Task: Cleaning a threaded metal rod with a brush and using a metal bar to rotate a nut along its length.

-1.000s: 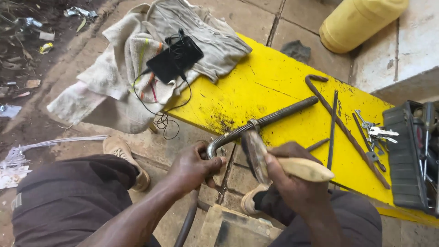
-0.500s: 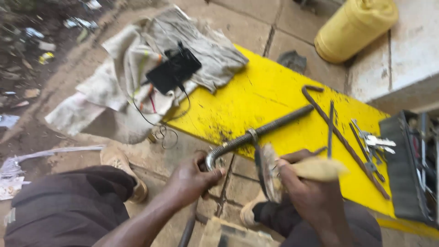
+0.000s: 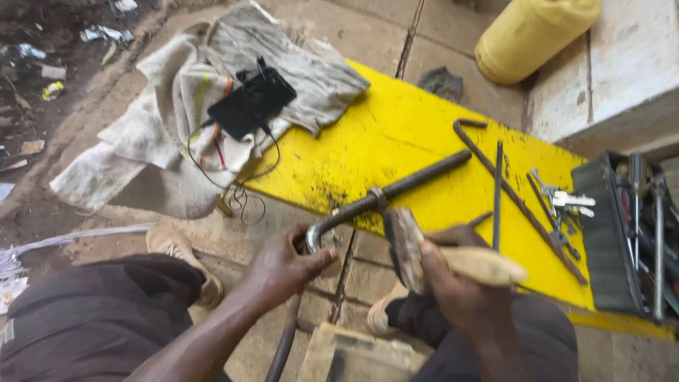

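Note:
My left hand (image 3: 283, 267) grips the bent end of a long hooked steel bolt (image 3: 396, 189) that lies across the near edge of a yellow board (image 3: 396, 134). A nut sits on the bolt's thread near the board's edge. My right hand (image 3: 453, 283) holds a wooden-handled wire brush (image 3: 404, 247) with its head right below that nut, touching or nearly touching the bolt. The brush handle (image 3: 488, 266) points to the right.
On the board lie another hooked rod (image 3: 516, 194), a thin rod (image 3: 497, 191) and several keys (image 3: 566, 201). A dark toolbox (image 3: 629, 233) stands at right. A grey cloth (image 3: 205, 106) with a black phone (image 3: 251, 104) lies at left. A yellow jerrycan (image 3: 534, 28) stands behind.
The view has shifted slightly. The brush head has slid a little along the bolt near the nut. My left hand keeps its hold on the bolt's bent end.

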